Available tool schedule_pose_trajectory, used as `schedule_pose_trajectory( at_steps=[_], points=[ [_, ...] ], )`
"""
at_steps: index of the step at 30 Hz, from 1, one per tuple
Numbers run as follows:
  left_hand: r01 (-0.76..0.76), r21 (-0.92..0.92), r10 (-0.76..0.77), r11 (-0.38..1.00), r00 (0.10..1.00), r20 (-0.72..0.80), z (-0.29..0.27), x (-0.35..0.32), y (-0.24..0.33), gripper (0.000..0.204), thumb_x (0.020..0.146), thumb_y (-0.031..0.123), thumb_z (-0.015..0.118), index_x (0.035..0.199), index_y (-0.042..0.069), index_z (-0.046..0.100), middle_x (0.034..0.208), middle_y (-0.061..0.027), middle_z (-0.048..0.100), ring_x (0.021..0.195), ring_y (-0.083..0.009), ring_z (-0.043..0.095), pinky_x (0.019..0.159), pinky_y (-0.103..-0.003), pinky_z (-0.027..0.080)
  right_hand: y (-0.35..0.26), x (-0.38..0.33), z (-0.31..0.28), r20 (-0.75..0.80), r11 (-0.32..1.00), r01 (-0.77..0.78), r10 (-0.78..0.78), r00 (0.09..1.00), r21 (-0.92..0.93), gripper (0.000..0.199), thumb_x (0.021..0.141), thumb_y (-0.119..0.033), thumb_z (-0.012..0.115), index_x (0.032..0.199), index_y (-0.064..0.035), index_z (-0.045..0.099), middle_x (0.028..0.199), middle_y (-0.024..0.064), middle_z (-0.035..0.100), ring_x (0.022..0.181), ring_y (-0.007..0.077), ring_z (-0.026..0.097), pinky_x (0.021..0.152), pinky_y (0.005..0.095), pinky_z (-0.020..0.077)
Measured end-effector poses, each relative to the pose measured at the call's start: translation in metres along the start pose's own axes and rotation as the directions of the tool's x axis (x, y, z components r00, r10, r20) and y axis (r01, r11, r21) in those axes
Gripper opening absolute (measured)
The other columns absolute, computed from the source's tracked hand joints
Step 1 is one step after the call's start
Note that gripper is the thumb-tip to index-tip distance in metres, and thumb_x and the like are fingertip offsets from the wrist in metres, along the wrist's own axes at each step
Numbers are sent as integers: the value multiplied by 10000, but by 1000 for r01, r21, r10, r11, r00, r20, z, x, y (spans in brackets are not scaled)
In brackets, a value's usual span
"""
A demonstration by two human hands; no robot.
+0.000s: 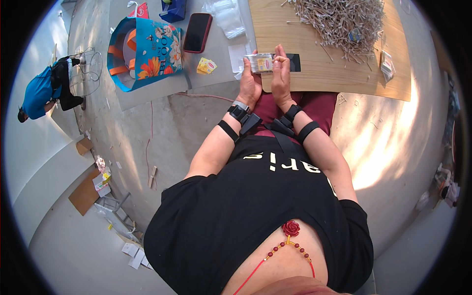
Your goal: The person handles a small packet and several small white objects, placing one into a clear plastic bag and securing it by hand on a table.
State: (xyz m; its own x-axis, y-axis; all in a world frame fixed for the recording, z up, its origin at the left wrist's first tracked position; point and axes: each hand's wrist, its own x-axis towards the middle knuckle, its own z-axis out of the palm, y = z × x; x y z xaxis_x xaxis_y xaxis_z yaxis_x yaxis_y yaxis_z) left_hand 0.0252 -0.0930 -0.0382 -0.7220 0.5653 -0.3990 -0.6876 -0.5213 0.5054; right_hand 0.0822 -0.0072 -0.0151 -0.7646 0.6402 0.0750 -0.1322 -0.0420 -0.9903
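Observation:
A small clear packet of cotton swabs (254,62) with a yellow label card showing through it lies between my two hands, over the table's near edge. My left hand (250,83) grips its left end, thumb along the side. At the other end, my right hand (281,81) closes on the packet, its fingers bunched and pointing away from me. A flat black piece (294,63) sticks out just right of my right fingers. Beyond my hands, a large heap of loose cotton swabs (339,24) covers the far part of the wooden board (324,78).
Left of my hands are yellow label cards (206,66), a phone (197,33), clear plastic bags (228,22), a blue floral tote bag (169,51) and a blue dispenser (173,11). Another packet (387,68) lies at the board's right. A person in blue (39,96) bends at far left.

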Motion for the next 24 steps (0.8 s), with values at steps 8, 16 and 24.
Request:
schedule_pose_trajectory(
  at_steps=[8,16,24],
  points=[
    [10,-47,-12,999,999,-42,-5,6,0,526,1125,434,389,1482,57,469,1359,-127,612,1256,-230,582,1118,-399,457,10,6,0,0,997,-2,2,1000,80,173,1093,-124,394,1200,-1,453,1649,269,272,1539,353,301,1253,417,236],
    [5,-67,-8,998,999,-46,-4,7,1,476,1113,387,451,1446,52,506,1320,-109,629,1227,-219,598,1091,-383,481,6,6,3,7,997,-20,20,1000,78,178,1087,-132,422,1188,7,465,1642,280,280,1537,349,311,1243,405,249],
    [7,-71,-12,997,998,-66,-2,8,2,490,1111,389,453,1458,46,495,1286,-107,650,1186,-215,626,1055,-394,505,-10,11,-29,-34,926,-74,67,997,-371,100,1034,-74,578,1097,2,591,1140,175,660,1046,282,678,895,369,528]
  ],
)
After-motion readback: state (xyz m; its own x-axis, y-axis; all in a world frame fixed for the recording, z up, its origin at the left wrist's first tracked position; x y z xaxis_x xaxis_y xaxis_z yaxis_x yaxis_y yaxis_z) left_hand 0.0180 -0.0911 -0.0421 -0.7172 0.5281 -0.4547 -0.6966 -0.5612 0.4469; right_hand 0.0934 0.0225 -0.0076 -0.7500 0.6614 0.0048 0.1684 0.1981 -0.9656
